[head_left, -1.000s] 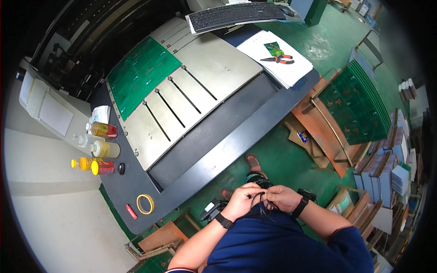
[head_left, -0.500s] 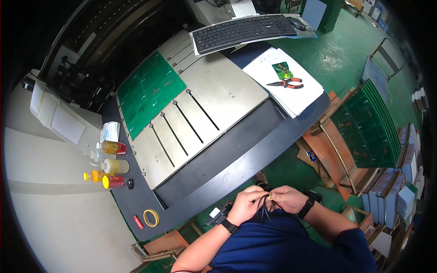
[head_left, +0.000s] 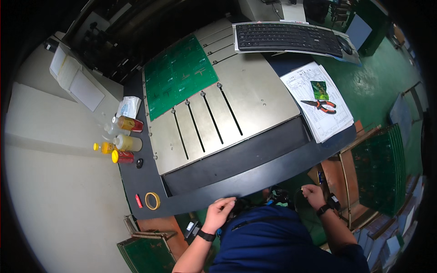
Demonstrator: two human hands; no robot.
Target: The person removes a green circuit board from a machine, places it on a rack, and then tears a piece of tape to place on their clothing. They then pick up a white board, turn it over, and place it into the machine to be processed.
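My left hand (head_left: 220,213) is near the table's front edge, in front of my dark blue shirt. Its fingers are pressed together; anything between them is hidden. Farther right, my right hand (head_left: 314,195) is closed in a pinch, apart from the left. A thin black cord (head_left: 296,207) appears to hang from its fingertips beside the green floor. Both wrists wear black bands, each with a small dark device. Nearest to my left hand on the tabletop is a roll of yellow tape (head_left: 152,200), with a red marker-like stick (head_left: 138,200) next to it.
A green circuit panel (head_left: 180,75) lies on the slotted metal plate (head_left: 255,104). Pliers (head_left: 319,106) and a green packet (head_left: 320,90) rest on papers (head_left: 327,125). A keyboard (head_left: 287,38) stands behind, several bottles (head_left: 129,143) at left. Racked green panels (head_left: 380,168) are at right.
My hands, together at a bundle of black cord before, have moved apart, the left one leftward and the right one rightward. The view has shifted, so the table sits farther right.
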